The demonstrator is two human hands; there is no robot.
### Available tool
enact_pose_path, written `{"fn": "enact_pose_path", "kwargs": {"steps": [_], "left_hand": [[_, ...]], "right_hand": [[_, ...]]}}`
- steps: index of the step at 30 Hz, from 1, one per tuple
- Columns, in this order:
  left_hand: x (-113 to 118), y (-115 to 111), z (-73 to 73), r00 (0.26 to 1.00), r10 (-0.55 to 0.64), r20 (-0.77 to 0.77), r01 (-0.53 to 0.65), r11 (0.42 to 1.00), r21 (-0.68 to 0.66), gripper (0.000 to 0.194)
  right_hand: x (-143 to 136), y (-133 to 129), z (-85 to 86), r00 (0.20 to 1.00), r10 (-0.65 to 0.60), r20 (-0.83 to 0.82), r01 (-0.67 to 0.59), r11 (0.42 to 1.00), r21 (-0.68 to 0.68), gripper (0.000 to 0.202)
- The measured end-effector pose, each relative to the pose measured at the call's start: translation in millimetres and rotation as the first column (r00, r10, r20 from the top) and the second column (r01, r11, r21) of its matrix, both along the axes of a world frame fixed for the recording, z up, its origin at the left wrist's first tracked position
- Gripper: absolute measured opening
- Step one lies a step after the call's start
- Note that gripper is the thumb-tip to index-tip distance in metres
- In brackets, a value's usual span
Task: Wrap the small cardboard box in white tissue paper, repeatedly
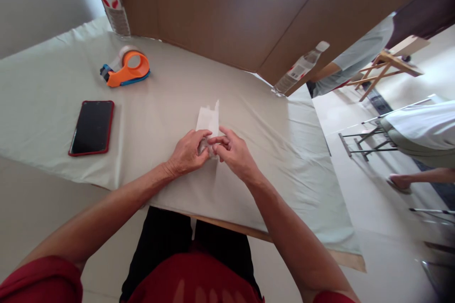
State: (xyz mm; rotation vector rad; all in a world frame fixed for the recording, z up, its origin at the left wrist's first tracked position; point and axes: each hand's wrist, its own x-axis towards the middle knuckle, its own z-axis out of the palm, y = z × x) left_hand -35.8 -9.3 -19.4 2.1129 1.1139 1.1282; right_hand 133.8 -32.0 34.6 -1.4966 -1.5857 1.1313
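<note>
A small white piece that looks like thin paper or a flat paper bag stands up from the cloth at the middle of the table, its upper edge uneven. My left hand curls its thumb and fingers around the near left end of it. From the right, my right hand meets the same end with bent fingers, thumb and index close together. Something whitish and partly see-through shows between the two hands; its kind is unclear. Fingers cover most of the near end.
A pale cloth covers the table. An orange tape dispenser and a red-cased tablet lie on the left. Two bottles stand against a cardboard panel. Other people are on the right.
</note>
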Motion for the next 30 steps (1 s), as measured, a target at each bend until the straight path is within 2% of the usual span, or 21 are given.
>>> {"fn": "enact_pose_path", "kwargs": {"steps": [2, 4, 7, 9, 11, 13, 16, 19, 22, 24, 27, 30], "left_hand": [[-1.1, -0.3, 1.2, 0.998, -0.018, 0.061, 0.022, 0.997, -0.068, 0.043], [-2.0, 0.0, 3.1, 0.991, -0.03, 0.129, 0.047, 0.991, -0.128, 0.043], [-1.5, 1.6, 4.8, 0.979, -0.012, 0.202, 0.045, 0.986, -0.159, 0.024], [0.2, 3.2, 4.1, 0.978, 0.011, 0.207, 0.02, 0.989, -0.146, 0.012], [2.2, 4.5, 2.4, 0.981, 0.024, 0.193, -0.001, 0.993, -0.118, 0.009], [3.7, 5.1, 0.6, 0.984, 0.028, 0.174, -0.011, 0.996, -0.093, 0.011], [4.4, 4.7, -0.5, 0.99, 0.038, 0.133, -0.026, 0.996, -0.088, 0.016], [4.2, 3.4, -0.6, 0.994, 0.043, 0.103, -0.033, 0.994, -0.105, 0.02], [4.4, 1.9, -1.2, 0.994, 0.046, 0.1, -0.038, 0.996, -0.075, 0.02], [4.7, 0.6, -1.9, 0.995, 0.051, 0.09, -0.047, 0.998, -0.04, 0.019], [5.2, -1.8, -1.5, 0.996, 0.065, 0.055, -0.067, 0.998, 0.021, 0.017], [5.6, -3.9, 1.4, 0.998, 0.063, 0.008, -0.063, 0.991, 0.122, 0.024]], "right_hand": [[-1.2, -5.0, -5.4, 0.986, 0.06, 0.155, -0.075, 0.993, 0.091, 0.069], [-5.5, -9.3, -11.6, 0.935, 0.073, 0.348, -0.144, 0.973, 0.182, 0.068], [-12.9, -13.9, -18.5, 0.83, 0.031, 0.557, -0.213, 0.94, 0.266, 0.066], [-13.5, -14.6, -21.0, 0.813, 0.015, 0.581, -0.229, 0.927, 0.296, 0.068], [-9.2, -13.0, -22.0, 0.86, 0.048, 0.508, -0.234, 0.922, 0.308, 0.073], [-1.7, -9.5, -21.6, 0.925, 0.108, 0.364, -0.224, 0.929, 0.295, 0.075], [10.3, -1.6, -19.9, 0.98, 0.161, 0.117, -0.184, 0.958, 0.22, 0.068], [20.9, 11.2, -19.8, 0.998, 0.043, -0.042, -0.037, 0.989, 0.143, 0.051], [29.0, 30.9, -21.6, 0.987, -0.142, -0.073, 0.144, 0.989, 0.023, 0.045], [30.6, 46.6, -22.6, 0.977, -0.198, -0.08, 0.191, 0.977, -0.094, 0.047], [26.1, 68.7, -22.7, 0.972, -0.205, -0.113, 0.177, 0.96, -0.219, 0.042], [18.1, 85.1, -22.1, 0.983, -0.126, -0.131, 0.088, 0.96, -0.267, 0.026]]}}
